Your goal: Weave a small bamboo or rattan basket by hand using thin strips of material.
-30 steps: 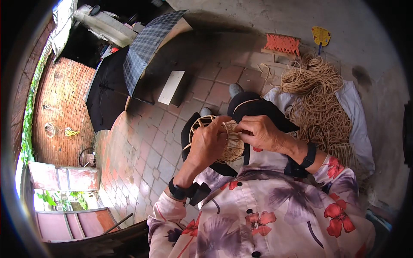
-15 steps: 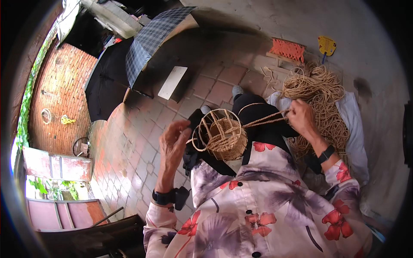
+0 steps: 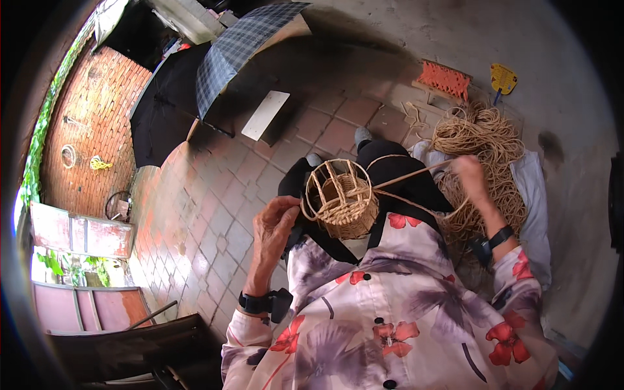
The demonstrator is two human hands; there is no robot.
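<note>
A small half-woven basket (image 3: pixel 341 198) of tan cane rests on my lap, its bare upright ribs and top ring showing above the woven base. My left hand (image 3: pixel 273 227) holds the basket's rim on its left side. Out to the right, my right hand (image 3: pixel 469 175) pinches a long cane strand (image 3: pixel 409 177) that runs taut from the basket. A big loose bundle of cane (image 3: pixel 484 153) lies on a pale cloth (image 3: pixel 534 201) just past that hand.
Brick paving (image 3: pixel 214 188) spreads ahead and to the left. Two open umbrellas, one black (image 3: pixel 162 110) and one checked (image 3: pixel 244 49), stand at the back, with a white board (image 3: pixel 265 115) beside them. An orange woven mat (image 3: pixel 445 78) and a yellow fan-shaped tool (image 3: pixel 502 78) lie far right.
Both hands were together at the basket. My right hand has since drawn a strand far out to the right, and my left hand has dropped to the basket's left rim.
</note>
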